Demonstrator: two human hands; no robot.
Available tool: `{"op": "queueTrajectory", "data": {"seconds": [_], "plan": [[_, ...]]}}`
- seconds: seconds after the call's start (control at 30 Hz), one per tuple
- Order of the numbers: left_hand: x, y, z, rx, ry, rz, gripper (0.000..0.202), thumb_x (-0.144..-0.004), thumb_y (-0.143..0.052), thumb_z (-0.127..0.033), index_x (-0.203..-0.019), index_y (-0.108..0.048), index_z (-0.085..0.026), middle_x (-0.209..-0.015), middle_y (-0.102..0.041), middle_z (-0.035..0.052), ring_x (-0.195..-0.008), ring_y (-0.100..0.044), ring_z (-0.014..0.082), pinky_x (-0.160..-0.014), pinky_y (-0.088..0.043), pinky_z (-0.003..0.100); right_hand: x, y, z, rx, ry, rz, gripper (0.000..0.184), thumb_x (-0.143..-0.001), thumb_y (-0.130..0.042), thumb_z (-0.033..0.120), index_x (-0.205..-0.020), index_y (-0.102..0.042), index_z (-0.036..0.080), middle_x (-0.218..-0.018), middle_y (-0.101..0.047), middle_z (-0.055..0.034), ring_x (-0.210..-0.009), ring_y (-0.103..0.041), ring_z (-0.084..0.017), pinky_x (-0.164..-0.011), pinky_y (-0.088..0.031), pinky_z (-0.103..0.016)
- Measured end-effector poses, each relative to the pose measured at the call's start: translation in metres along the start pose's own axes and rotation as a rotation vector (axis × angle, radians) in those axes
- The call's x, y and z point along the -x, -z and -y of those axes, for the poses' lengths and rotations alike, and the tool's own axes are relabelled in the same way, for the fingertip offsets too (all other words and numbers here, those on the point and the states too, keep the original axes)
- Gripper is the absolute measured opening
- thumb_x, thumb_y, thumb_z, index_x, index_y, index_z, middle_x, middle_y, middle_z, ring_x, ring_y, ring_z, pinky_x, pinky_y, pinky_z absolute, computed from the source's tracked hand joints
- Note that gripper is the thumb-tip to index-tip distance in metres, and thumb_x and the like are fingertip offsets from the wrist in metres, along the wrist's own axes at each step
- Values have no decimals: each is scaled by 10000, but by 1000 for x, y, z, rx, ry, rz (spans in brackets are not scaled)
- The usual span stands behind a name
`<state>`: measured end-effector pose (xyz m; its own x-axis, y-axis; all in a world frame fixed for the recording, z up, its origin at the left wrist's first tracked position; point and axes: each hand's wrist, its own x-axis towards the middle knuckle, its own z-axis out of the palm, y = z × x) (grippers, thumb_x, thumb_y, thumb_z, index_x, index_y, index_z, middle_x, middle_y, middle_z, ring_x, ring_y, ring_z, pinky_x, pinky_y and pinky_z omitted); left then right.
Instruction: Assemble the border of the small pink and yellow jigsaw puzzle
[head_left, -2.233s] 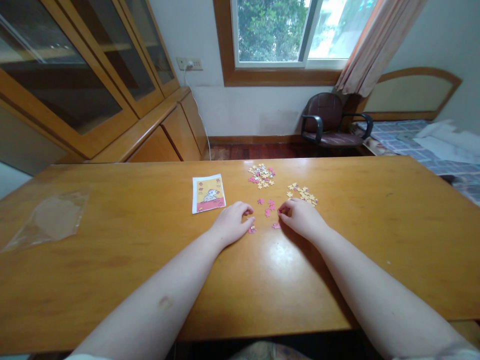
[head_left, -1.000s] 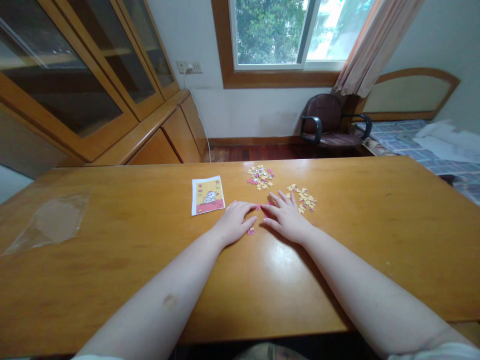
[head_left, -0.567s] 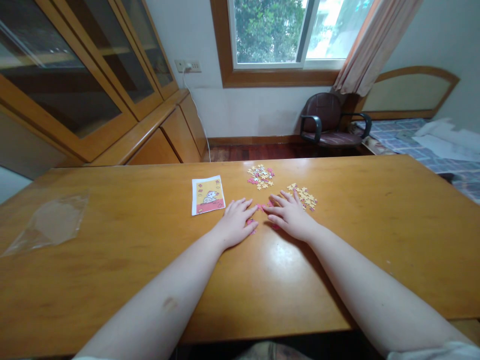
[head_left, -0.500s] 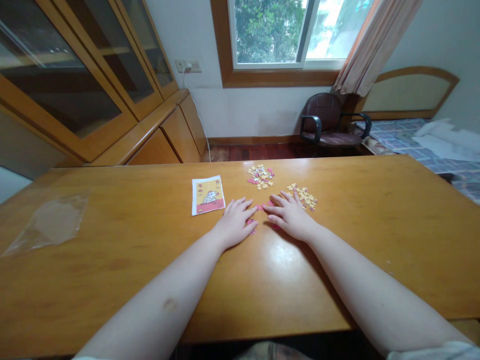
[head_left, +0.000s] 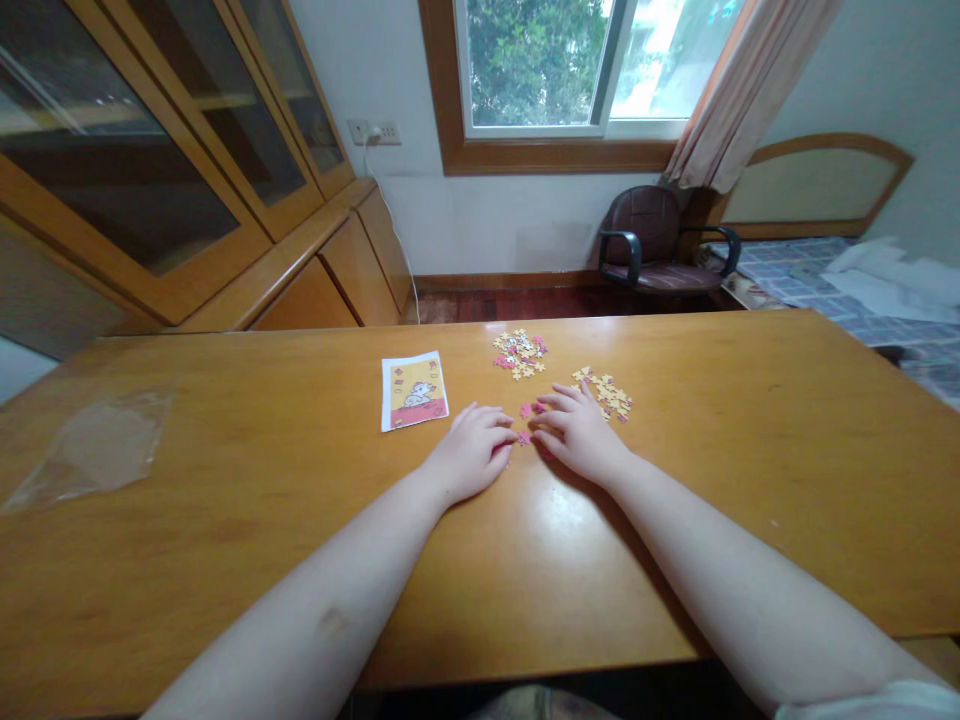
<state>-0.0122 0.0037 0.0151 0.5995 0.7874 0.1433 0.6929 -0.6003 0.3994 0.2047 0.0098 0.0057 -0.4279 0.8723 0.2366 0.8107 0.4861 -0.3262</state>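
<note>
Several pink jigsaw pieces (head_left: 524,410) lie on the table between my hands. My left hand (head_left: 474,450) rests palm down with its fingers stretched out, the index fingertip at a pink piece (head_left: 523,438). More pink shows under its thumb, mostly covered. From the right, my right hand (head_left: 577,430) reaches in with spread, slightly bent fingers, touching or just over other pink pieces partly hidden beneath them. Just beyond that hand is a group of yellow pieces (head_left: 611,395). A mixed pile of jigsaw pieces (head_left: 520,354) sits farther back.
Left of the pieces lies a picture card (head_left: 415,391) with a white animal on yellow and pink. A clear plastic bag (head_left: 112,440) is at the left of the wooden table (head_left: 247,420). Behind the table stand a glass-door cabinet (head_left: 259,215) and an armchair (head_left: 649,240).
My left index fingertip has moved slightly toward me, with a pink piece now at its tip. My right fingers have drawn a little to the right, uncovering more pink pieces.
</note>
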Motion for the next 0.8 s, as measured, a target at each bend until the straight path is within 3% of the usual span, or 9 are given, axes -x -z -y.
{"op": "queueTrajectory", "data": {"seconds": [0.17,0.3,0.37,0.47,0.57,0.7,0.8], "plan": [[1,-3,1,-6,-38,17,262,-884,-505,-241,-1055,-702,-248,-1193,-637,53,-1212,-495,236,-1110,-287,513,1,-4,1,-33,54,-21,177,-833,-639,401,-892,-735,265,-1152,-658,-47,-1220,-457,-295,-1086,-185,-614],[1,0,0,-21,-70,25,273,-894,-494,-252,-1096,-679,-256,-1210,-626,47,-1202,-496,227,-1106,-287,502,-1,-8,-5,-54,41,-19,136,-847,-630,357,-865,-737,274,-1102,-674,-49,-1165,-499,-274,-1071,-207,-614],[1,3,-3,-49,-71,35,276,-902,-478,-249,-1100,-672,-247,-1143,-650,53,-1117,-548,215,-1058,-354,464,-2,-7,-7,-64,29,-14,135,-852,-624,345,-874,-734,271,-1096,-674,-55,-1149,-508,-272,-1062,-225,-610],[4,4,-18,-140,-39,84,288,-929,-417,-260,-1026,-681,-201,-902,-685,67,-878,-620,200,-853,-481,375,-2,-4,-5,-72,34,-12,182,-858,-611,385,-938,-725,267,-1120,-662,-66,-1165,-497,-278,-1064,-230,-603],[10,1,-43,-242,-82,167,307,-935,-382,-279,-922,-675,-188,-845,-689,77,-819,-642,222,-777,-494,374,-1,-3,-1,-61,56,-8,215,-854,-611,426,-957,-723,274,-1134,-652,-61,-1202,-465,-287,-1074,-213,-605],[17,-7,-69,-265,-71,285,370,-913,-429,-349,-1226,-564,-207,-870,-703,88,-769,-664,252,-697,-517,381,-1,-7,-1,-53,63,-1,173,-851,-626,394,-923,-736,282,-1124,-654,-58,-1202,-464,-286,-1071,-231,-596],[18,-9,-73,-284,5,337,481,-913,-416,-423,-1342,-467,-213,-910,-710,108,-789,-674,286,-682,-528,406,-2,-8,-1,-65,48,6,150,-847,-636,368,-913,-739,281,-1108,-662,-56,-1191,-477,-281,-1075,-229,-599]]}}
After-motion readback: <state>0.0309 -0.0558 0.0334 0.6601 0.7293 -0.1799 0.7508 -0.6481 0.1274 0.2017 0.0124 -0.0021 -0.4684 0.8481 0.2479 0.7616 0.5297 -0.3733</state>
